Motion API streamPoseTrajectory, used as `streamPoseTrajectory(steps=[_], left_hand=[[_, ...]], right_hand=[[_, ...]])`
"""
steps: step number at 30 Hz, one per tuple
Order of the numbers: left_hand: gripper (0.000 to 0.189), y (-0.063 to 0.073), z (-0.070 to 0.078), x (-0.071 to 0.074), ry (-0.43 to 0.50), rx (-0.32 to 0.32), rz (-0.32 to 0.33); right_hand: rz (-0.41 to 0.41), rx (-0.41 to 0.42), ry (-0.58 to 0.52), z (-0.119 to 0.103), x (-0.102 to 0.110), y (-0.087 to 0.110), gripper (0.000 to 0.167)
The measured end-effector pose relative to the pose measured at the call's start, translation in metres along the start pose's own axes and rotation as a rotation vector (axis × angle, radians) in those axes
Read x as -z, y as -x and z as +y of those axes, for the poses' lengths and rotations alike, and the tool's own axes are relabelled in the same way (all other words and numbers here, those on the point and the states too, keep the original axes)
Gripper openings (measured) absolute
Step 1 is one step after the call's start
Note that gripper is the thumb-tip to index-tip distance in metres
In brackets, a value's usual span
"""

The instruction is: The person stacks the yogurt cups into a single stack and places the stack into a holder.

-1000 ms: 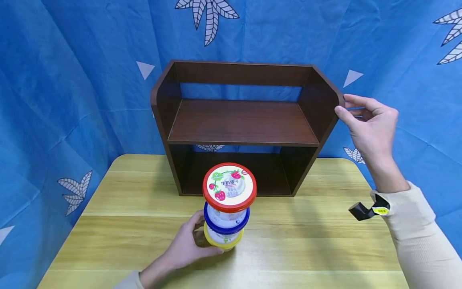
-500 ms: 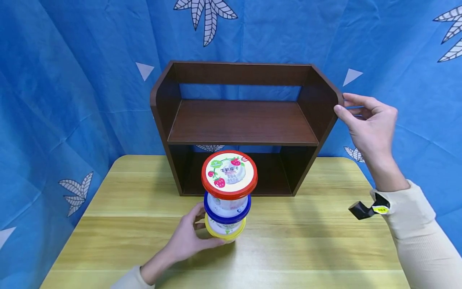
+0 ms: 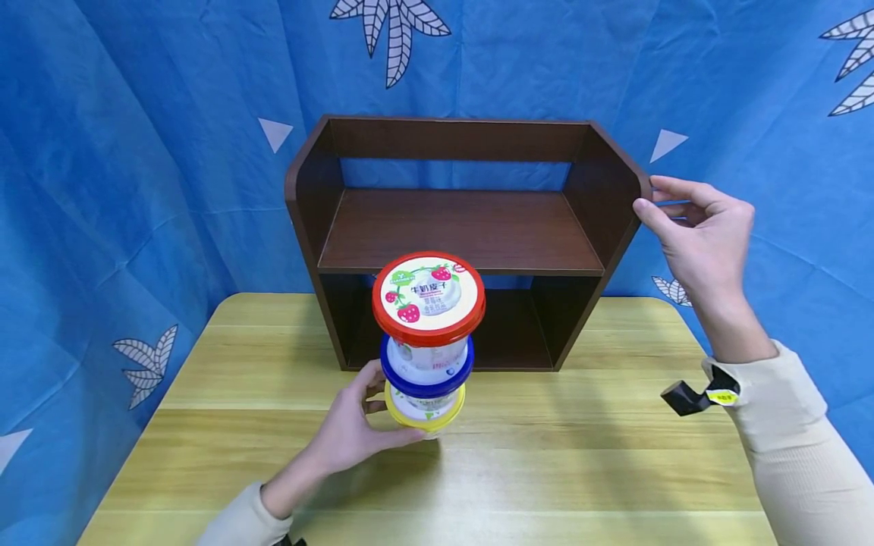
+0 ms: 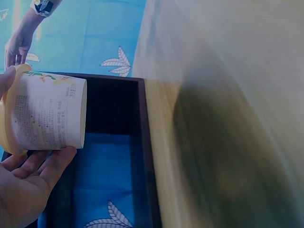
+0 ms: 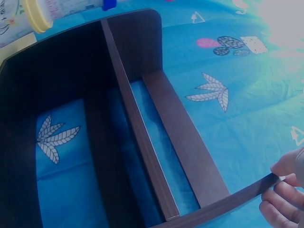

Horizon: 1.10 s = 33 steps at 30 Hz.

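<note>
My left hand grips the lowest of three stacked tubs, a white one with a yellow lid. On it stands a tub with a blue lid, topped by one with a red-rimmed strawberry lid. The left wrist view shows the held tub raised off the table, thumb and fingers on opposite sides. With thumb and fingers my right hand pinches the front edge of the right side panel of a dark brown two-tier shelf. The stack overlaps the shelf's lower compartment in the head view.
The shelf stands at the back of a light wooden table. Behind it hangs a blue curtain with leaf prints. A small black device is strapped at my right cuff.
My left hand has raised the stack and brought it closer to the shelf, so the red lid now overlaps the middle board's edge. My right hand has stayed on the side panel.
</note>
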<state>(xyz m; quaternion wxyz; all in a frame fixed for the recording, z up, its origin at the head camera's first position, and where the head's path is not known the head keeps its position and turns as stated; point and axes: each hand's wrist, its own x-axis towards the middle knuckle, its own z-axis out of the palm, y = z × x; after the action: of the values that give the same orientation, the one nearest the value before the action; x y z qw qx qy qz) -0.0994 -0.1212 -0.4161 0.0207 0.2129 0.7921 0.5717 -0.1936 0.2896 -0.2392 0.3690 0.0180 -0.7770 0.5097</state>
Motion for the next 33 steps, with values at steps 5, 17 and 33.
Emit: streamPoseTrajectory(steps=[5,17,33], left_hand=[[0.078,-0.007,0.007,0.005,0.007,-0.033,0.002],[0.079,-0.024,0.026,0.016,0.011,-0.066,-0.006],[0.075,-0.05,0.053,0.035,0.002,-0.215,-0.027]], right_hand=[[0.0,0.0,0.001,0.0,0.0,-0.001,0.036],[-0.008,-0.019,-0.015,-0.002,0.003,-0.001,0.036],[-0.018,-0.024,0.016,-0.003,0.003,0.0,0.036]])
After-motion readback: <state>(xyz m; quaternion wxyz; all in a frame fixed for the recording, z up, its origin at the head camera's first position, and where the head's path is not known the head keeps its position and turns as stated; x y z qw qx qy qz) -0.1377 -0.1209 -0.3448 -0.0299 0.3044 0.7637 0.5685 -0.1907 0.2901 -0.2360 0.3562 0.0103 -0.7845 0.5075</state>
